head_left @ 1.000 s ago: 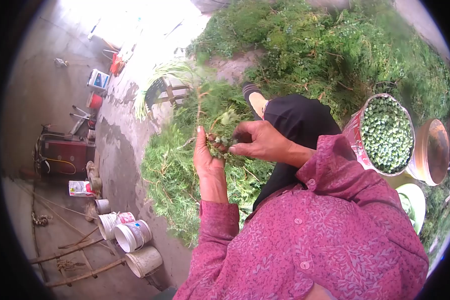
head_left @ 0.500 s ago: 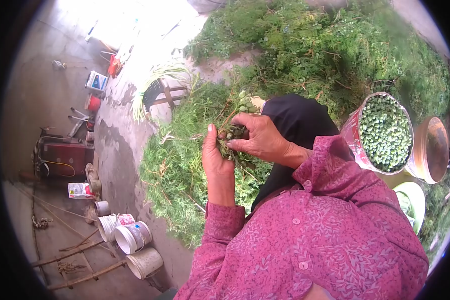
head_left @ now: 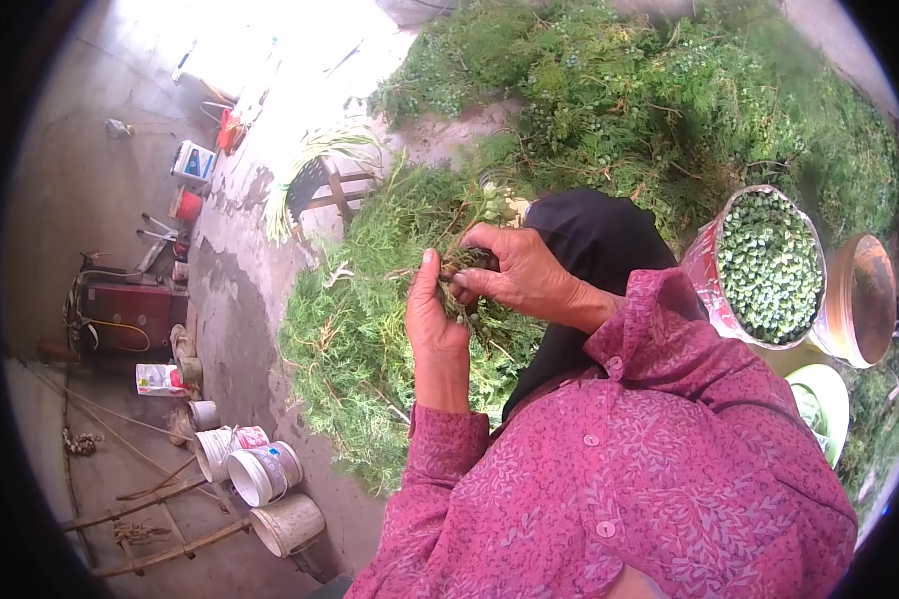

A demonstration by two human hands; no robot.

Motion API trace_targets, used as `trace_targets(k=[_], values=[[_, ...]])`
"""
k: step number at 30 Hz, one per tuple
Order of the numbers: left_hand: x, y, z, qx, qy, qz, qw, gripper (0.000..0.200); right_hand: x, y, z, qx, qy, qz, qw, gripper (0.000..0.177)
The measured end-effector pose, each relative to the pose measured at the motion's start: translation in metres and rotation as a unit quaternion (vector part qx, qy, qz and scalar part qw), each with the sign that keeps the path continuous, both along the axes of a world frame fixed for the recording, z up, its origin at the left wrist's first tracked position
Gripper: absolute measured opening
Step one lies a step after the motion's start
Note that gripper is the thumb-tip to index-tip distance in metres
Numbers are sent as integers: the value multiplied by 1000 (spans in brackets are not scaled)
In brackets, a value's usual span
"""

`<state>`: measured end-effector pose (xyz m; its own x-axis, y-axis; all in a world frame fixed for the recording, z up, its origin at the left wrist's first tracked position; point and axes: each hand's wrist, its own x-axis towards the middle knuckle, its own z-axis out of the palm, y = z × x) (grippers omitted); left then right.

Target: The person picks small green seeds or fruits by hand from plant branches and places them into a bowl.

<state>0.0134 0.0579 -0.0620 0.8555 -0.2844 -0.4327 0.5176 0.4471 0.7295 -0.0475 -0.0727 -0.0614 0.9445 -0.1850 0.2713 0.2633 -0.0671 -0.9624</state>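
A small cypress sprig (head_left: 491, 208) with pale green cones sticks up between my two hands. My left hand (head_left: 437, 329) is closed on its lower part, thumb pointing up. My right hand (head_left: 531, 275) pinches at the same sprig with thumb and forefinger, close against the left fingers. What exactly lies between those fingertips is partly hidden. Beneath both hands spreads a heap of cut green branches (head_left: 340, 369). A bucket (head_left: 704, 262) full of green cones (head_left: 771, 265) stands to the right of my dark-trousered knee (head_left: 599, 225).
A larger branch pile (head_left: 609, 90) lies beyond the knee. Beside the cone bucket are an orange-brown bucket (head_left: 869, 299) and a light green basin (head_left: 837, 409). At left are white buckets (head_left: 267, 474), a wooden ladder (head_left: 175, 554), a dark red box (head_left: 125, 319) and a small stool (head_left: 335, 190).
My fingers have shifted slightly around the sprig, and its cone-bearing tip has dropped a little lower. Both arms stay in nearly the same place.
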Motion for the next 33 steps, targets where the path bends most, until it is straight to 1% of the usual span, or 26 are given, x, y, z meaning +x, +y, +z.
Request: trace_targets(k=[1,2,3,5,6,7,8,9,12,13,14,16,17,18,19,20,21,23,24,26,27,29,33], values=[[2,4,-3,-37,23,-24,999,19,2,2,-4,95,5,38,995,21],[5,7,-4,-74,45,-48,995,20,3,4,-7,190,10,76,979,19],[6,8,0,-75,45,-47,995,20,4,2,-7,189,10,77,979,19],[10,6,10,-87,64,49,993,21,4,-5,-9,15,42,38,998,14],[15,11,12,-88,63,50,993,21,3,-7,-8,13,41,39,998,14],[20,19,14,-103,43,48,993,20,2,-9,-5,142,82,75,984,12],[22,23,14,-117,24,47,992,19,1,-11,-2,268,122,111,949,11],[21,25,16,-108,10,46,993,17,0,-13,5,310,155,86,934,11],[16,22,20,-72,0,66,995,16,0,-15,13,279,177,102,938,14],[17,22,16,-74,-6,66,995,16,1,-12,6,281,157,143,936,16],[18,22,12,-75,-6,66,995,16,1,-10,3,280,158,142,936,16],[18,19,5,-93,-12,44,995,17,1,-6,-1,243,123,193,942,21],[16,17,4,-91,-3,48,995,18,3,-5,-5,220,121,175,952,24],[13,13,5,-92,-2,48,995,18,4,-4,-8,219,121,175,952,24],[8,9,9,-74,-4,49,996,19,6,-3,-11,145,69,113,981,25],[6,6,10,-56,-5,50,997,19,7,-2,-12,68,16,50,996,26],[6,6,11,-59,2,33,998,19,5,-3,-10,68,16,50,996,26],[1,2,16,-44,10,33,998,20,2,-4,-6,-38,45,33,998,24],[-1,0,19,-30,18,32,999,20,2,-5,-6,-38,45,33,998,24],[-4,-2,20,-26,9,22,999,20,3,-7,-7,38,127,79,988,32],[-5,-2,21,-22,1,12,1000,21,4,-7,-10,39,127,79,988,32],[-7,-4,23,-10,-1,11,1000,20,7,-5,-15,127,77,83,986,35],[-8,-5,22,4,4,16,1000,20,6,-8,-11,125,80,107,983,33]])
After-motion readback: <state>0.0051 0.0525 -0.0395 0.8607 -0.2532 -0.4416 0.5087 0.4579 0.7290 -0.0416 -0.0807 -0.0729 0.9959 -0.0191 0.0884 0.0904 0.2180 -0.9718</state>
